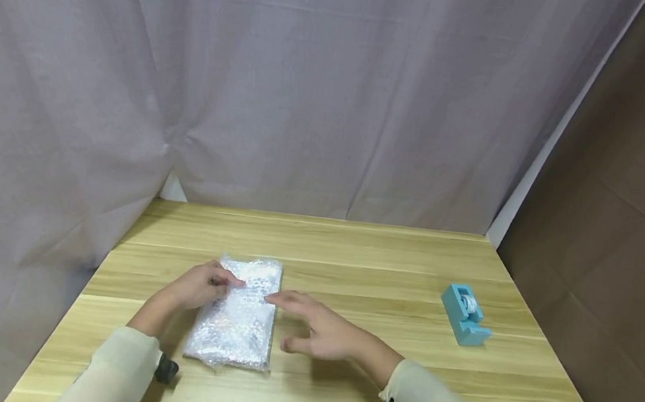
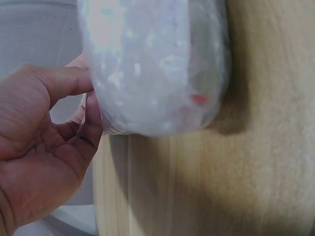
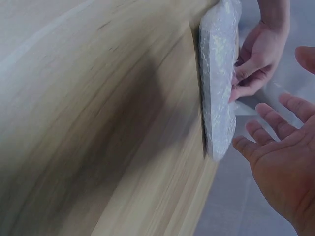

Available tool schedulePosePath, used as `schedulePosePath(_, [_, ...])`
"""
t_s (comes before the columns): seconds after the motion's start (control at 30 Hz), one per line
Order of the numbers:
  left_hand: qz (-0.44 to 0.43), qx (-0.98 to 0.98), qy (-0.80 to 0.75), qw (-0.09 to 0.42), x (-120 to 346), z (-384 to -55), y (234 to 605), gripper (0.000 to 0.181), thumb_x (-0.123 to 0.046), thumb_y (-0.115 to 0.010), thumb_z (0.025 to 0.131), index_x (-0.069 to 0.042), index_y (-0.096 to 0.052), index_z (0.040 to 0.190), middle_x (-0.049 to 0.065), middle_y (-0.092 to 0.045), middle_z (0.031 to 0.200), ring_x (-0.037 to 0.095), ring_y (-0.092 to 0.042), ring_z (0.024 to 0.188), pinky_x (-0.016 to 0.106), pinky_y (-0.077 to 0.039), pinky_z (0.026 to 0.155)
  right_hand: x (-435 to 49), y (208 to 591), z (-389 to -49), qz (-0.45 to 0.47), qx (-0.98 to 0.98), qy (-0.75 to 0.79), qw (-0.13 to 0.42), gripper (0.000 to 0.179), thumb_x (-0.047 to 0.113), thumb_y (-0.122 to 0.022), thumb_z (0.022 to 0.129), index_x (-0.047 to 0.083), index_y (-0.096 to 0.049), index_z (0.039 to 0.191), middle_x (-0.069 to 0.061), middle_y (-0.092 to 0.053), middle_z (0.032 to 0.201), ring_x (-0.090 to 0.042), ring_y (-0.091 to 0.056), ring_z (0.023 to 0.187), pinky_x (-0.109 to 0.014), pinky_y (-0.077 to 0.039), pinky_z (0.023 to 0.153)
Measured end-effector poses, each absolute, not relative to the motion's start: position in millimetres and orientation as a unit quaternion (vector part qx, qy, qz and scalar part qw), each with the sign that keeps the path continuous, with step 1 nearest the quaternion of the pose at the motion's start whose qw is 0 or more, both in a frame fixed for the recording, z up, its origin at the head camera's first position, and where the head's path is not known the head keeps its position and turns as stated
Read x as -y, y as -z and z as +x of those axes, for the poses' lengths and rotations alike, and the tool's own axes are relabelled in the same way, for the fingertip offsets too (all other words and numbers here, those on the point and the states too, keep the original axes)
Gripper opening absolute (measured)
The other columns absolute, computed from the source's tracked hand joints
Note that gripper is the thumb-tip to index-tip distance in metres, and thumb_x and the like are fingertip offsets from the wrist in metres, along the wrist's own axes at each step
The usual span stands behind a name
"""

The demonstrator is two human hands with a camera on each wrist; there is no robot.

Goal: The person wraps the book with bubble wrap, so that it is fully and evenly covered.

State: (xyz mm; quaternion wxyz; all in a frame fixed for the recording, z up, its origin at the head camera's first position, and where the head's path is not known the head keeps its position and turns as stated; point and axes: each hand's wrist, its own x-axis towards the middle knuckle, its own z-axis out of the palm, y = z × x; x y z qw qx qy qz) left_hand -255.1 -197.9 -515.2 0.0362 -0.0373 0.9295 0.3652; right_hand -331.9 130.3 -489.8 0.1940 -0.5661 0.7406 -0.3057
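A flat rectangular package in clear bubble wrap (image 1: pixel 232 333) lies on the wooden table, left of centre. My left hand (image 1: pixel 200 286) is at its left side, index finger reaching over the top face. In the left wrist view, thumb and curled fingers (image 2: pixel 93 115) meet at the wrap, pinching it, and a small red mark (image 2: pixel 199 99) shows through the plastic. To the right of the package my right hand (image 1: pixel 323 327) hovers with fingers spread and nothing held. Its fingertips point toward the package's right edge.
A light blue tape dispenser (image 1: pixel 465 315) with a roll of clear tape stands on the right part of the table (image 1: pixel 363 259). Grey curtain (image 1: pixel 286 104) hangs behind and to the left, brown cloth (image 1: pixel 625 215) along the right. Each wrist carries a small black camera.
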Motion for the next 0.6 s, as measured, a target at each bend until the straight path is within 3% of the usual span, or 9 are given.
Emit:
schedulePosePath(0.17, [-0.029,-0.932,-0.359,0.031,198,-256,516,0.032,-0.003,-0.068,0.102,-0.017,-0.085,0.124,0.012,-0.069,0.120,0.021,-0.066,0.102,0.041,-0.060,0.092,-121,492,-329,-0.567,-0.741,0.296,0.205,0.082,0.026,-0.075,0.101,0.019,-0.037,0.173,-0.014,-0.038,0.178,-0.037,-0.037,0.165,-0.068,-0.032,0.133])
schedulePosePath(0.47, [-0.031,-0.932,-0.359,0.035,199,-256,516,0.033,-0.004,-0.066,0.104,-0.020,-0.084,0.127,0.010,-0.068,0.117,0.020,-0.062,0.098,0.036,-0.058,0.088,-105,497,-326,-0.572,-0.740,0.281,0.215,0.087,0.032,-0.073,0.100,0.017,-0.032,0.175,-0.011,-0.033,0.181,-0.032,-0.035,0.167,-0.059,-0.029,0.136])
schedulePosePath(0.6, [-0.033,-0.931,-0.361,0.031,200,-256,517,0.033,-0.004,-0.067,0.104,-0.021,-0.085,0.126,0.010,-0.069,0.118,0.021,-0.064,0.101,0.040,-0.061,0.092,-99,499,-325,-0.581,-0.739,0.272,0.204,0.089,0.031,-0.074,0.100,0.013,-0.030,0.175,-0.013,-0.034,0.180,-0.033,-0.035,0.167,-0.055,-0.029,0.137])
